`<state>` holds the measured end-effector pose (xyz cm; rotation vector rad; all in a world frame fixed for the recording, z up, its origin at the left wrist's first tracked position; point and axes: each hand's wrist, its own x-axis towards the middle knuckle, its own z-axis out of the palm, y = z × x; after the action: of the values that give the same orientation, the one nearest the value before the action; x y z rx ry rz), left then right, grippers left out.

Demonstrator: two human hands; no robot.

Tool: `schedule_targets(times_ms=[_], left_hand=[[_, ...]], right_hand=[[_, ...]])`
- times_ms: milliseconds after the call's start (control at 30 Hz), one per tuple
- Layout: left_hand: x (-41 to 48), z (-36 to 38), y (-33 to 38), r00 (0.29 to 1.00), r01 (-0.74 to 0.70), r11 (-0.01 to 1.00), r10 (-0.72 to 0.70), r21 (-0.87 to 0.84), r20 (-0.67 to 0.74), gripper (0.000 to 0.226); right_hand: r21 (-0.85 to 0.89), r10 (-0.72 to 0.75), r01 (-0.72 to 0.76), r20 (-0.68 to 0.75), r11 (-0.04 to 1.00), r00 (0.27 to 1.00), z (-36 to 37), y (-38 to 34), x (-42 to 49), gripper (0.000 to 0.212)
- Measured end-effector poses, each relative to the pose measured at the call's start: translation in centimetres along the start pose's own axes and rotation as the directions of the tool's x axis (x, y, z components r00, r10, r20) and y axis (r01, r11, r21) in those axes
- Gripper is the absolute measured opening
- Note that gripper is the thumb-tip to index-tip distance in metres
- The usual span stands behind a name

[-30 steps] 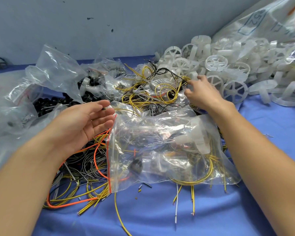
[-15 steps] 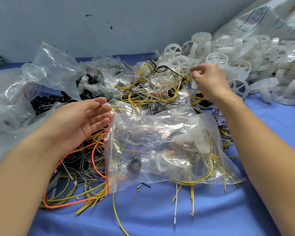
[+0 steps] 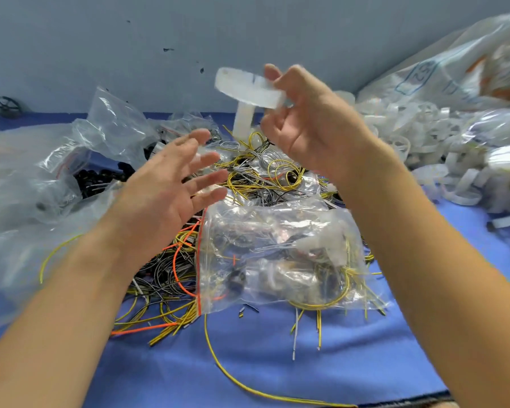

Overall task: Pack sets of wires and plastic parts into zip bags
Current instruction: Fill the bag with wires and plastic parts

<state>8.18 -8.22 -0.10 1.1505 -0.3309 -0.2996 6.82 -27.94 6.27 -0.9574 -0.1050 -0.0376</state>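
Note:
My right hand (image 3: 309, 125) is raised above the table and pinches a white plastic wheel part (image 3: 248, 89) with a stem hanging below it, blurred by motion. My left hand (image 3: 171, 187) hovers palm up with spread fingers, holding nothing, just left of and below the part. Under both hands lies a filled zip bag (image 3: 277, 254) with a red seal, holding wires and plastic parts. Loose yellow, black and orange wires (image 3: 165, 290) are heaped beneath and behind it.
A heap of white plastic wheels (image 3: 442, 148) fills the right, with a large printed sack (image 3: 460, 66) behind. Crumpled clear bags (image 3: 80, 160) and black parts (image 3: 100, 178) lie at the left. A grey wall stands behind; blue cloth (image 3: 277, 372) covers the table.
My right hand has picked a white wheel part from the pile and lifted it up and leftward. My left hand rose off the wires and spread its fingers.

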Motion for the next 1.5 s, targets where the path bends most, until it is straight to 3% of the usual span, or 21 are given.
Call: schedule_targets(times_ms=[100, 233, 367, 433, 500, 567, 767, 833, 967, 1033, 1133, 1233, 1367, 1500], left_hand=[[-0.9, 0.7, 0.1, 0.996, -0.001, 1.0, 0.002, -0.011, 0.085, 0.037], [-2.3, 0.5, 0.2, 0.998, -0.017, 0.998, 0.022, -0.068, 0.064, 0.025], [-2.8, -0.8, 1.1, 1.0, 0.001, 0.999, -0.002, -0.042, -0.019, 0.023], [-2.7, -2.1, 1.6, 0.992, 0.047, 0.998, -0.051, -0.03, -0.115, 0.018], [-2.6, -3.8, 2.1, 0.963, 0.1, 0.994, -0.084, 0.05, -0.254, 0.016], [-2.6, -5.3, 2.2, 0.934, 0.164, 0.961, -0.078, 0.223, -0.349, 0.02], [-3.8, -6.4, 1.2, 0.951, 0.284, 0.848, -0.191, 0.446, -0.242, 0.03], [-3.9, -6.3, 1.0, 0.975, 0.204, 0.762, -0.106, 0.615, -0.193, 0.029], [-3.9, -5.8, 0.8, 0.981, -0.054, 0.487, 0.19, 0.872, -0.046, 0.017], [-4.2, -5.2, 0.3, 0.961, -0.117, 0.309, 0.275, 0.944, 0.029, 0.017], [-4.2, -4.6, -0.1, 0.948, -0.144, 0.214, 0.309, 0.966, 0.073, 0.012], [-3.7, -5.2, 0.0, 0.936, -0.14, 0.256, 0.35, 0.957, 0.043, 0.011], [-3.4, -6.0, 0.4, 0.93, -0.145, 0.428, 0.366, 0.892, -0.024, 0.018], [-3.6, -5.9, 1.0, 0.957, -0.097, 0.609, 0.274, 0.787, -0.093, 0.034]], right_hand=[[-0.03, 0.138, -0.136, 0.075, 0.99, 0.988, 1.6, 2.5, -1.6, 0.019], [-0.047, 0.194, -0.189, 0.12, 0.981, 0.974, 2.2, 3.7, -3.0, 0.021], [-0.394, 0.163, -0.118, 0.083, 0.911, 0.983, 1.6, 4.2, -3.9, 0.028], [-0.621, 0.061, -0.042, 0.01, 0.783, 0.998, 1.2, 4.7, -4.1, 0.029], [-0.837, -0.109, 0.06, 0.0, 0.543, 0.994, 0.7, 5.4, -4.5, 0.028], [-0.944, -0.194, 0.131, 0.073, 0.302, 0.978, 0.0, 6.3, -5.0, 0.027], [-0.98, -0.14, 0.194, 0.185, 0.053, 0.973, -1.4, 8.7, -6.0, 0.032], [-0.965, -0.141, 0.257, 0.263, -0.06, 0.954, -1.2, 9.2, -6.1, 0.034], [-0.896, -0.105, 0.389, 0.417, -0.213, 0.903, -0.6, 10.4, -6.1, 0.039], [-0.866, -0.066, 0.421, 0.453, -0.27, 0.889, -0.4, 10.8, -6.1, 0.039], [-0.806, 0.018, 0.48, 0.506, -0.347, 0.862, -0.2, 11.3, -6.4, 0.046], [-0.755, 0.084, 0.51, 0.526, -0.413, 0.846, 0.1, 11.7, -6.7, 0.054], [-0.729, 0.039, 0.484, 0.535, -0.484, 0.844, 0.1, 11.7, -6.9, 0.032], [-0.802, -0.092, 0.442, 0.516, -0.403, 0.852, -0.1, 11.3, -7.0, 0.018]])
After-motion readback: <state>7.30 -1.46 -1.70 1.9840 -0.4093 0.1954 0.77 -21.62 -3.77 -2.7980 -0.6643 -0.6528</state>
